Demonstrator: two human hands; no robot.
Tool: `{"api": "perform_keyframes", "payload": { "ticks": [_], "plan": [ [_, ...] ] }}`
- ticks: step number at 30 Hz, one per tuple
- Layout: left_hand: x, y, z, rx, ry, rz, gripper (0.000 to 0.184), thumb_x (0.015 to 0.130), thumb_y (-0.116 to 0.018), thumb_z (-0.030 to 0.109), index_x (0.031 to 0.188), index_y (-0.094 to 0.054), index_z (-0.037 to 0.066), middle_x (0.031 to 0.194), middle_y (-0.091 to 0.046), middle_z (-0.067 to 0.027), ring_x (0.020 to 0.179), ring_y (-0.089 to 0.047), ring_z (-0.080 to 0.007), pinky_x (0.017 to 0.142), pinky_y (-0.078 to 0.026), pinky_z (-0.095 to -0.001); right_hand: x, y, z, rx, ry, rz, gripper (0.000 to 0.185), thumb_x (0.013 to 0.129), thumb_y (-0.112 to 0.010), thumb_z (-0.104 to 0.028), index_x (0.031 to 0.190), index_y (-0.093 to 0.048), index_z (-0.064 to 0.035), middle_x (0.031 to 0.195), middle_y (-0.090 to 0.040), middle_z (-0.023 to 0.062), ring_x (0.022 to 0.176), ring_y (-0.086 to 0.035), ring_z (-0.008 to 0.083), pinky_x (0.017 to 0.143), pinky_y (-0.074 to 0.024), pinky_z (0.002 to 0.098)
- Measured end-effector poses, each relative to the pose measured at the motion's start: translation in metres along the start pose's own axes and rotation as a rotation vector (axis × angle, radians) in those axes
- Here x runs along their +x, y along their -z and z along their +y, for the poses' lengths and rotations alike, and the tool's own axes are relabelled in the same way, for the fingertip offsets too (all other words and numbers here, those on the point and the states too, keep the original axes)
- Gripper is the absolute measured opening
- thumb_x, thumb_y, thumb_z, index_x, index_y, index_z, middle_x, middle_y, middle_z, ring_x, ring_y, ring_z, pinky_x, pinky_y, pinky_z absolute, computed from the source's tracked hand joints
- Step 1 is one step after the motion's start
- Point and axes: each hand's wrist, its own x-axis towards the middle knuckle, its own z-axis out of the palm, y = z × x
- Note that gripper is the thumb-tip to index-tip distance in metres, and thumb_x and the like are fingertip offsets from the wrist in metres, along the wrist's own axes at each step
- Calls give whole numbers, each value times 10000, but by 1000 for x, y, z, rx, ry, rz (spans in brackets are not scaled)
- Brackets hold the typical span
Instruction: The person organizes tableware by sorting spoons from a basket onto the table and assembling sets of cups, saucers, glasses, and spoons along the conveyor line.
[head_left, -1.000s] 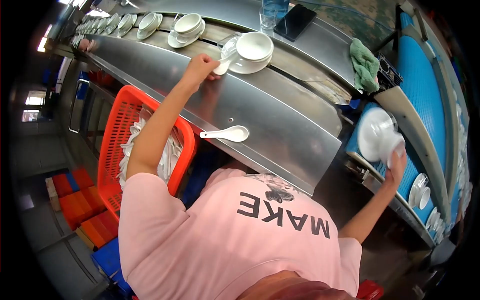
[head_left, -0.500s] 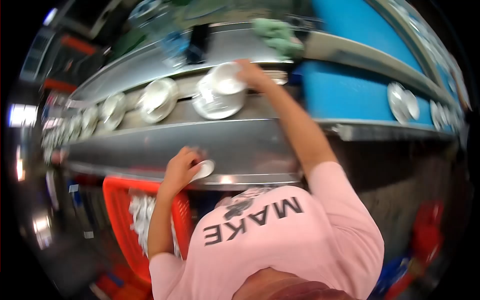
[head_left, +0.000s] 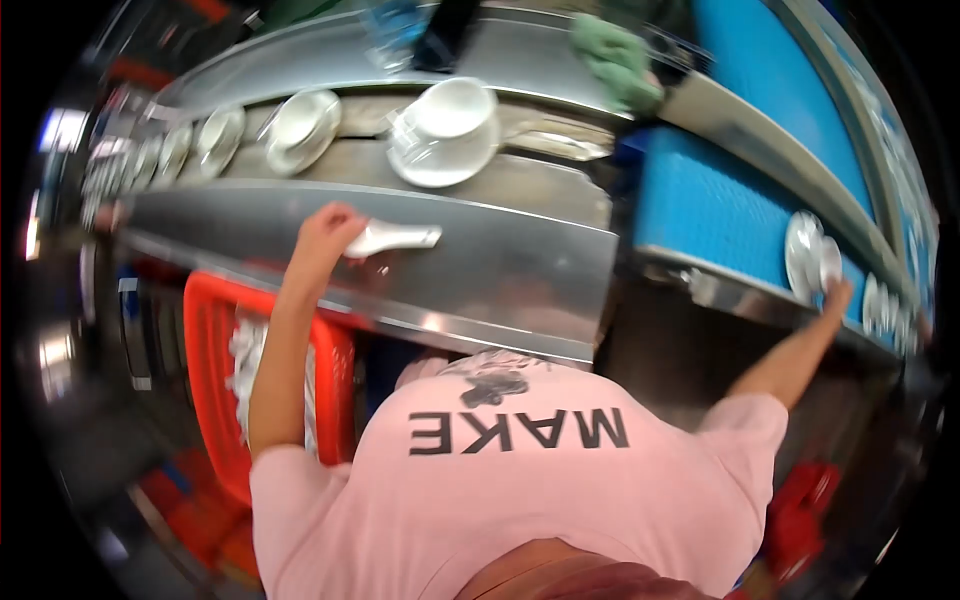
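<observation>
My left hand (head_left: 332, 238) is closed on a white soup spoon (head_left: 402, 237), held over the steel ledge with its far end to the right. Far to the right, my right hand (head_left: 838, 297) grips the lower edge of a small white bowl (head_left: 830, 262), its fingers small and partly blurred. That bowl sits against a white plate (head_left: 802, 255) on the blue conveyor belt (head_left: 715, 205). Ahead of me stands another white bowl (head_left: 455, 106) on a plate (head_left: 445, 165), with clear plastic wrap at its left side.
More bowl-and-plate sets (head_left: 300, 125) line the track leftward. A red-orange basket (head_left: 205, 380) of white items stands below the steel ledge (head_left: 510, 260). A green cloth (head_left: 615, 65), a dark phone-like object (head_left: 447, 35) and wrapped utensils (head_left: 560, 143) lie beyond.
My right hand has left the bowl ahead and swung far right to the bowl on the blue belt. My left hand has moved forward with the spoon. The view has shifted.
</observation>
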Motion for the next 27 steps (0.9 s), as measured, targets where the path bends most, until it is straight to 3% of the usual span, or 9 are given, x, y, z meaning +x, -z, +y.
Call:
{"api": "perform_keyframes", "payload": {
  "ticks": [1,4,11,14,16,19,22,24,27],
  "plan": [
    [5,-4,2,-44,13,56,194,772,-607,166,860,-548,3,708,-578,-60,564,-537,-114,486,-422,-228,22,20,34,89,-263,-199,505,694,-663,-239,1120,-503,-22,999,-573,131,886,-561,301,656,-490,421],
    [22,-9,7,-162,83,108,182,763,-614,160,837,-536,14,738,-576,-59,586,-547,-118,496,-447,-222,-33,-1,-28,203,-253,-254,541,678,-676,-173,1170,-472,-75,1037,-540,106,894,-554,269,678,-494,394],
    [33,-18,5,-390,34,8,180,786,-607,129,900,-563,-3,817,-600,-59,755,-586,-129,679,-477,-228,-153,-102,-143,415,38,-405,488,718,-615,-43,1180,-464,0,1076,-555,97,950,-552,205,827,-441,299],
    [9,16,3,-109,-165,215,185,792,-601,117,923,-577,-11,871,-616,-64,791,-600,-137,716,-464,-223,-197,-159,-196,457,94,-550,480,717,-616,-41,1172,-472,7,1069,-558,97,947,-553,204,824,-444,304],
    [-8,63,-14,103,-368,604,181,767,-609,143,896,-611,16,782,-638,-43,707,-613,-137,649,-471,-250,-222,-200,-234,449,119,-661,482,716,-615,-36,1173,-471,10,1067,-558,97,945,-554,202,822,-445,303],
    [-48,147,-74,410,-388,1123,137,747,-592,150,834,-626,50,719,-636,-77,631,-608,-182,601,-472,-299,-251,-271,-287,437,178,-924,485,711,-617,-37,1171,-472,13,1063,-559,98,940,-554,197,817,-446,300],
    [-89,187,-142,670,-211,1013,184,743,-594,188,852,-625,43,711,-637,-66,619,-603,-210,599,-471,-309,-274,-334,-322,391,189,-1117,483,704,-613,-37,1162,-471,17,1044,-561,100,927,-557,192,803,-451,296],
    [-108,182,-162,562,-19,534,292,770,-601,245,928,-615,-1,884,-620,-113,872,-586,-200,794,-429,-310,-284,-367,-337,355,210,-1187,475,705,-602,-29,1159,-470,19,1038,-561,101,921,-559,194,801,-453,296],
    [-130,170,-173,556,56,304,535,734,-643,303,1127,-498,-30,1146,-493,-191,1095,-467,-266,935,-350,-331,-313,-398,-363,354,222,-1198,462,710,-574,-19,1157,-465,26,1032,-557,108,921,-557,201,792,-453,298]
  ]
}}
